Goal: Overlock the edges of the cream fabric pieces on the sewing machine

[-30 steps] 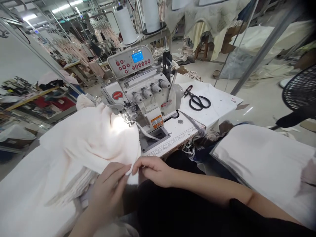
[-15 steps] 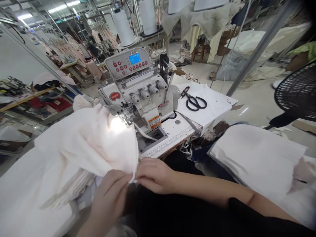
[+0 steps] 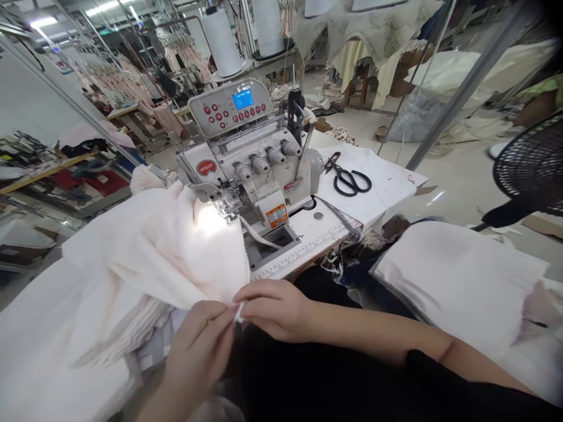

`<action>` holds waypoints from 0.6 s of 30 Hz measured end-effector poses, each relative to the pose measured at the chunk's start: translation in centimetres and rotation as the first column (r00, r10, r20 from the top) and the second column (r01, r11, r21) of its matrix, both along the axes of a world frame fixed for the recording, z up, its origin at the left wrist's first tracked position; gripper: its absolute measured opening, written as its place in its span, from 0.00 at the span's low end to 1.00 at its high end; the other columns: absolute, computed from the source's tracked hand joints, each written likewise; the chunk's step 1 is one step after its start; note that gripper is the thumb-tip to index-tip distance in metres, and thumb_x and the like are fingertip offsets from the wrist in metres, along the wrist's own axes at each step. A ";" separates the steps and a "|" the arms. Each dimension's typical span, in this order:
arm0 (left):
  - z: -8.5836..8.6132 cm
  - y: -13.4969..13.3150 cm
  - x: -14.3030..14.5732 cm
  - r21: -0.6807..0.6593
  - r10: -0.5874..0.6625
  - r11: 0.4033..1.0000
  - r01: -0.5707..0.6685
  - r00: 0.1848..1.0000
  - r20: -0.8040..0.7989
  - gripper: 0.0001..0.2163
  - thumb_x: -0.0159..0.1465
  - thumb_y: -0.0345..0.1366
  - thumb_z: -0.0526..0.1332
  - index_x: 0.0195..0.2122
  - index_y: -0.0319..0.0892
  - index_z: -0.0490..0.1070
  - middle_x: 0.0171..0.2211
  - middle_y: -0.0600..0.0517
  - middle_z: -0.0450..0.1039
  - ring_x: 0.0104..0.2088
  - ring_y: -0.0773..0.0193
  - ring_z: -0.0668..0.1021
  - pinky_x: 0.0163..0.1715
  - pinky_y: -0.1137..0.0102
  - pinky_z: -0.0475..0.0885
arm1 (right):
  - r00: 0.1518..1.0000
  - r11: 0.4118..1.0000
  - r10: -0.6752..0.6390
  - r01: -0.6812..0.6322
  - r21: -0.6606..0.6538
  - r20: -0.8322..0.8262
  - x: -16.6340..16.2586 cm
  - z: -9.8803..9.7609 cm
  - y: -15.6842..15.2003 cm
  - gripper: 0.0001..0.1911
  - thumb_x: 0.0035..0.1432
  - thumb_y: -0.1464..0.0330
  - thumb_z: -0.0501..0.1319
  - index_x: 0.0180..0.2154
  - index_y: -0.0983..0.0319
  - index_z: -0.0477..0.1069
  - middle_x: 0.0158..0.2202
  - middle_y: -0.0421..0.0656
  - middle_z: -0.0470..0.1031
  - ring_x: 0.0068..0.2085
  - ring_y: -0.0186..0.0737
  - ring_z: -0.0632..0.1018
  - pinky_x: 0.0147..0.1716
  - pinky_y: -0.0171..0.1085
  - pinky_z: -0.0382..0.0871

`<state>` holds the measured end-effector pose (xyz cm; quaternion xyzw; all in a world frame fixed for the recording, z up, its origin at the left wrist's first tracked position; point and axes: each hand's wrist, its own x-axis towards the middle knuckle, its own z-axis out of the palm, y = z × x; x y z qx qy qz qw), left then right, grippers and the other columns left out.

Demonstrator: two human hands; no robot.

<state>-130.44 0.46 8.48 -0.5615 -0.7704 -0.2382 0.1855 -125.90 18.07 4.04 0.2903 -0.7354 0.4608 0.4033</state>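
From where I stand, the person's left hand (image 3: 204,328) is pinched closed, thumb and fingers on the rim of a broad, thick-looking off-white fleecy cloth (image 3: 145,240). The right hand (image 3: 275,310) meets it almost fingertip to fingertip, its fingers curled in and nipping the same edge.

The cloth spreads in loose folds to the left of a white-and-grey sewing machine with red buttons (image 3: 270,176), one part lying brightly lit beside the metal presser foot (image 3: 229,212); its near corner comes down to the hands at the front. I'd judge it soft, limp and fairly light in the fingers, though the spread-out bulk could drag. It doesn't look fragile — more likely to stretch or creep, layer against layer. The rim seems the place to hold it: a light pinch from both sides, close together — pulling on the folds would probably just bunch it.
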 end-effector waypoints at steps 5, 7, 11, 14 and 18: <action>0.4 0.2 -0.4 0.004 -0.059 0.998 0.059 0.998 0.014 0.10 0.58 0.18 0.56 0.38 0.37 0.65 0.31 0.50 0.68 0.34 0.67 0.71 0.33 0.74 0.68 | 0.995 0.999 0.015 -0.019 0.038 0.101 -0.1 0.2 0.1 0.09 0.61 0.73 0.54 0.39 0.70 0.70 0.34 0.48 0.71 0.35 0.32 0.71 0.36 0.28 0.69; 0.8 0.1 -2.0 -0.035 -0.038 0.999 0.036 0.997 -0.064 0.09 0.59 0.23 0.56 0.41 0.38 0.64 0.34 0.47 0.67 0.36 0.64 0.71 0.36 0.70 0.69 | 0.994 0.998 0.008 -0.014 0.057 0.106 -0.2 0.2 0.1 0.08 0.61 0.72 0.53 0.36 0.68 0.70 0.34 0.47 0.70 0.35 0.32 0.70 0.35 0.28 0.69; 1.7 -0.3 -6.7 -0.186 0.068 0.974 -0.127 0.954 -0.293 0.13 0.60 0.32 0.57 0.47 0.37 0.64 0.48 0.37 0.64 0.49 0.47 0.67 0.45 0.55 0.66 | 0.988 0.995 0.049 -0.061 0.079 0.149 -0.2 1.0 0.3 0.08 0.61 0.73 0.50 0.36 0.67 0.67 0.37 0.48 0.71 0.37 0.33 0.71 0.38 0.30 0.69; 1.9 -1.0 -8.5 -0.252 -0.014 0.966 -0.062 0.957 -0.290 0.10 0.60 0.29 0.56 0.44 0.38 0.64 0.50 0.38 0.65 0.53 0.46 0.66 0.46 0.53 0.65 | 0.979 0.994 0.081 -0.093 0.052 0.186 -0.1 2.5 1.1 0.07 0.62 0.73 0.49 0.35 0.66 0.65 0.32 0.47 0.71 0.35 0.34 0.71 0.36 0.30 0.69; 1.3 -2.1 -7.4 -0.227 -0.055 0.974 0.003 0.973 -0.225 0.12 0.59 0.25 0.56 0.44 0.36 0.64 0.49 0.37 0.67 0.51 0.49 0.69 0.45 0.56 0.67 | 0.986 0.989 0.068 -0.087 0.121 0.149 0.3 3.7 2.2 0.06 0.60 0.74 0.49 0.35 0.66 0.64 0.33 0.47 0.70 0.35 0.34 0.70 0.36 0.30 0.68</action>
